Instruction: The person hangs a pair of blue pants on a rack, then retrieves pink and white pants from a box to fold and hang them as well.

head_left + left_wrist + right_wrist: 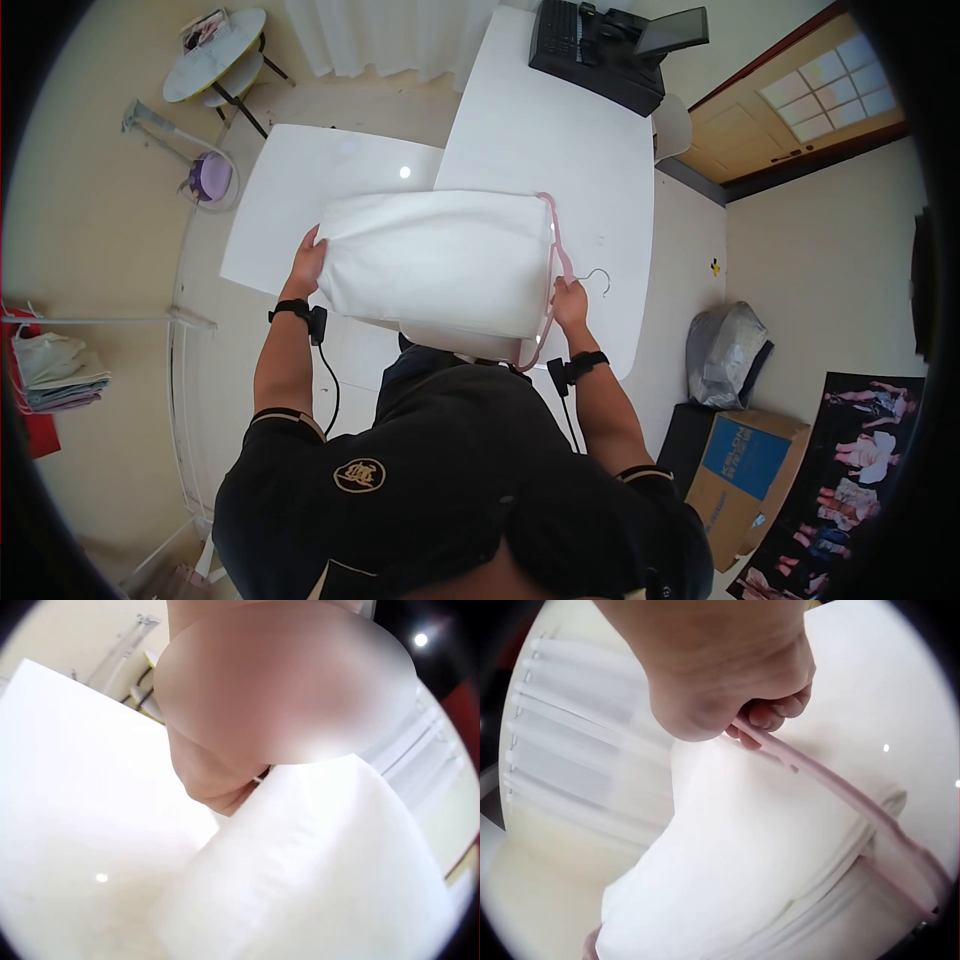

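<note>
A white folded garment (430, 262) is held out flat over the white tables, in front of the person's waist. My left hand (308, 264) grips its left edge; in the left wrist view the fingers (214, 780) curl at the cloth, and a blurred patch hides part of that hand. Along the garment's right edge runs a pink hanger (557, 235) with a thin metal hook (604, 276) pointing right. Close by the hook, my right hand (570, 303) grips the hanger. The right wrist view shows curled fingers (769, 714) around the pink bar, with cloth lying beneath it.
Two white tables (560, 130) meet beneath the garment. A black cash register (600, 55) stands at the far end. A clothes rail (110, 321) is at the left, a cardboard box (745, 480) and a silvery bag (725, 350) at the right. A steamer (208, 178) stands at the back left.
</note>
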{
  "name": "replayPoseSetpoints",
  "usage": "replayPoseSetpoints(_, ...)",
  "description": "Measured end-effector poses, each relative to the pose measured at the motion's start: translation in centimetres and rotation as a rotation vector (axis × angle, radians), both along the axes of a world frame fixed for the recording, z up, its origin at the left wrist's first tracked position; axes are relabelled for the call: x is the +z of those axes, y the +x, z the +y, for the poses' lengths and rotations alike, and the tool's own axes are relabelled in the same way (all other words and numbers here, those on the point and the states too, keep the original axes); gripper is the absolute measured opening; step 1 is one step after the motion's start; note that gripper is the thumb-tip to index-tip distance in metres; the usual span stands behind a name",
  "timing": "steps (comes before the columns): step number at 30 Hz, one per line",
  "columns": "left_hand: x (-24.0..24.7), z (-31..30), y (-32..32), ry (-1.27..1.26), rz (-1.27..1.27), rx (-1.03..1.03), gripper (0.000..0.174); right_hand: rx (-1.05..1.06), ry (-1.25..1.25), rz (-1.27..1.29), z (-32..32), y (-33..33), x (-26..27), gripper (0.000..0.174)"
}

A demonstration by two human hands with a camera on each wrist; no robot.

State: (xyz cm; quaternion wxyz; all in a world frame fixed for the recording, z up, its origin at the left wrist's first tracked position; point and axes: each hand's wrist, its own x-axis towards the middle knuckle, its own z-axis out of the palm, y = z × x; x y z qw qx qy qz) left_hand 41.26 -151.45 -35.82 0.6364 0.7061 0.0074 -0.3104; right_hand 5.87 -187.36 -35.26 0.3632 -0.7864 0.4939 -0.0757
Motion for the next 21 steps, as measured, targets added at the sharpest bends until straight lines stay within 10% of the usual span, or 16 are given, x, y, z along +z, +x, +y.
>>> replayPoseSetpoints(5,-9.1,4.1,-0.2,0.898,-0.529,-0.059,0.062,-0.096,0.089,-0.037,0.4,-0.3,0.6,0.04)
replayPoseSetpoints(10,-6.0,0.5,-4.8,0.815,-0.757,-0.096,0.066,-0.093,0.162,-0.02,-0.1,-0.4,0.9,0.028)
replayPoseSetpoints(21,2.0,-7.5,-15.9,0.451,-1.002,-0.877,0.073,-0.006,0.269,-0.269,2.6,3.9,8.7,0.026)
